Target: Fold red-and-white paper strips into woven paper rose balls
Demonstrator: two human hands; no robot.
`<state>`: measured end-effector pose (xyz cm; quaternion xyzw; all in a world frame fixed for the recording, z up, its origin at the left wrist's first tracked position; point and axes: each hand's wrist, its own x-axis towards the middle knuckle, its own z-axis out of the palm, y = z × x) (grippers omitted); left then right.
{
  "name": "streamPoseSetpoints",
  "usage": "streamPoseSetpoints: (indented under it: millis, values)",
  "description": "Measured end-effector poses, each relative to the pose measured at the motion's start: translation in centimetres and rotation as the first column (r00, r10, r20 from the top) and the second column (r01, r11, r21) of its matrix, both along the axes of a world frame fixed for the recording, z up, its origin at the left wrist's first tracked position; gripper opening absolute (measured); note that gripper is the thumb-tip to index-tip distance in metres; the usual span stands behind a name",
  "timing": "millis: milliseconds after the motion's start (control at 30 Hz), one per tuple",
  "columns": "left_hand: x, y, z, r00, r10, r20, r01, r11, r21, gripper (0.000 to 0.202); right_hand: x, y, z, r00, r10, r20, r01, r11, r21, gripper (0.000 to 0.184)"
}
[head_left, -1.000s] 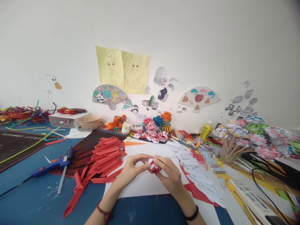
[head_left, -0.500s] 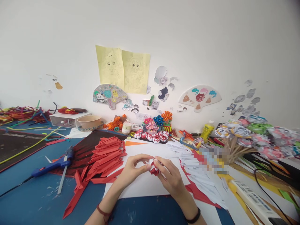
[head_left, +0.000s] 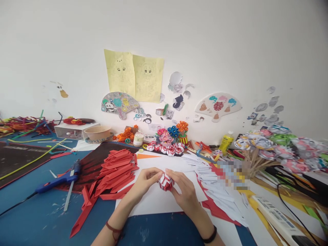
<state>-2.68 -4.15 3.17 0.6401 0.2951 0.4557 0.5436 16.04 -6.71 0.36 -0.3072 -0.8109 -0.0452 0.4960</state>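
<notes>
A red and white folded paper flower (head_left: pixel 166 182) is held up between both hands, above a white sheet of paper (head_left: pixel 148 205). My left hand (head_left: pixel 147 182) grips its left side with thumb and fingers. On the opposite side, my right hand (head_left: pixel 185 188) pinches it, fingers curved over the top and edge. Left of the hands lies a heap of folded red paper strips (head_left: pixel 116 171). Folded white paper strips (head_left: pixel 212 186) are spread to the right. Several finished red and white paper flowers (head_left: pixel 171 149) sit in a row behind.
A blue hot glue gun (head_left: pixel 57 179) lies at left with its cord trailing. Paper flowers on sticks (head_left: pixel 266 145) stand at right, near a white power strip (head_left: pixel 278 220). A beige bowl (head_left: pixel 97 134) and a yellow bottle (head_left: pixel 226 141) stand near the wall.
The paper flower has turned and now shows more of its layered petals. Fingers of both hands have shifted outward to its sides and top.
</notes>
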Motion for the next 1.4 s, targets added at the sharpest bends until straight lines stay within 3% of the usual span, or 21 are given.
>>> streamPoseSetpoints:
  millis: [267, 600, 1100, 1400]
  values:
    - [0.09, 0.29, -0.58, 1.000, 0.012, -0.005, -0.013, 1.000, -0.014, 0.033, -0.19, 0.00, 0.16, 0.996, 0.025, -0.088, -0.031, 0.998, -0.061, 0.040]
    - [0.29, 0.33, -0.81, 0.998, 0.040, -0.041, -0.039, 0.998, 0.039, 0.040, -0.07, -0.17, 0.18, 0.994, 0.070, -0.086, -0.074, 0.996, -0.041, 0.043]
    - [0.27, 0.06, -0.32, 0.994, 0.100, -0.043, -0.098, 0.993, 0.060, 0.045, -0.33, -0.46, 0.33, 0.994, -0.019, -0.106, 0.001, 0.986, -0.166, 0.049]
    - [0.33, 0.23, -0.74, 0.989, 0.131, -0.068, -0.125, 0.989, 0.078, 0.049, -0.54, -0.48, 0.58, 0.989, -0.038, -0.146, 0.019, 0.991, -0.132, 0.047]
